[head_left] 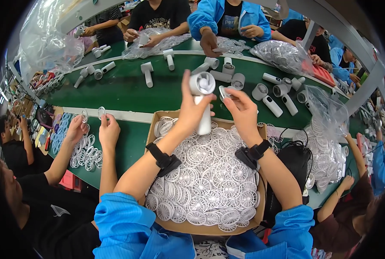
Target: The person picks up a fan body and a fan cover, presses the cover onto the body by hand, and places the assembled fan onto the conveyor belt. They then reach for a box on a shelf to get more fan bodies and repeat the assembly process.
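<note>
Left hand [189,108]: fingers wrapped round fan [205,116], held above far edge of box [188,228]. Right hand [243,111]: fingers pinching disc [222,93], just beside fan. Box full of grilles [209,172]. Table [127,93] beyond box.

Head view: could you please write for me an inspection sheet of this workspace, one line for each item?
Surface: green work surface, with white fan bodies scattered across it.
Things in hand: held fan body, handle pointing down; small white round part, apart from it.
Supply: cardboard box with many white spoked discs.
Clutter: clear plastic bags, some filled.
Hands: left hand grips the held fan body; right hand pinches the round part.
Cables: thin black cords right of the box.
Surroundings: co-workers at both sides and across.
</note>
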`<state>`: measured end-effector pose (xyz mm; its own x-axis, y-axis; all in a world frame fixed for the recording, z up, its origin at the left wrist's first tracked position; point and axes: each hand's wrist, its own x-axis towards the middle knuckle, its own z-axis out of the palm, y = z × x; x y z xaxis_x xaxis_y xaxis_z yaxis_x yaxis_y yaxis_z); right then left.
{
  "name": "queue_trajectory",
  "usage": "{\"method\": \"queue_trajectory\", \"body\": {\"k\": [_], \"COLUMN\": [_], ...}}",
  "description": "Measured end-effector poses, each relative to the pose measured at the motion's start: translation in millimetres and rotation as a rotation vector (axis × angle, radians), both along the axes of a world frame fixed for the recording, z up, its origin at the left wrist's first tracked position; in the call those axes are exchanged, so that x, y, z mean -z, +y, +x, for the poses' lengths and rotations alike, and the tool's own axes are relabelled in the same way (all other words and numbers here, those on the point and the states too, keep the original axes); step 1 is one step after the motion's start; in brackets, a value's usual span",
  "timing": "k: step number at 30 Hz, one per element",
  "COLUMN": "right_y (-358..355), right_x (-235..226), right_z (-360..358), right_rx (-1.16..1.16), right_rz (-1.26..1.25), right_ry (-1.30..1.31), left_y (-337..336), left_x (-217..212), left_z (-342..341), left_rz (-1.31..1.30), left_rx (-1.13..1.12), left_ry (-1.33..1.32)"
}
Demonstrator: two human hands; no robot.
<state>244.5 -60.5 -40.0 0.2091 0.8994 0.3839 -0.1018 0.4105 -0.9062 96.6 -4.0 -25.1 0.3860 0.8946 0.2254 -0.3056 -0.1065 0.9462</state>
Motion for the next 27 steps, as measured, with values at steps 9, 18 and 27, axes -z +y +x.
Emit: {"method": "queue_trajectory", "body": {"k": [9,18,27], "right_y": [-7,-8,-8], "right_x": [-6,-9,-10], "right_z": [-1,0,-4], "right_rx": [0.609,0.625,0.638], "right_rz": [0.444,0.501,0.538], "right_ry": [-0.797,-0.863,-0.909], "left_y": [-22,-19,-20], "left_x": [1,7,4], "left_z": [7,14,8], "left_rz": [-0.055,0.102,0.147], "left_rx": [0.323,0.267,0.258], "left_ry": [0.068,0.082,0.148]}}
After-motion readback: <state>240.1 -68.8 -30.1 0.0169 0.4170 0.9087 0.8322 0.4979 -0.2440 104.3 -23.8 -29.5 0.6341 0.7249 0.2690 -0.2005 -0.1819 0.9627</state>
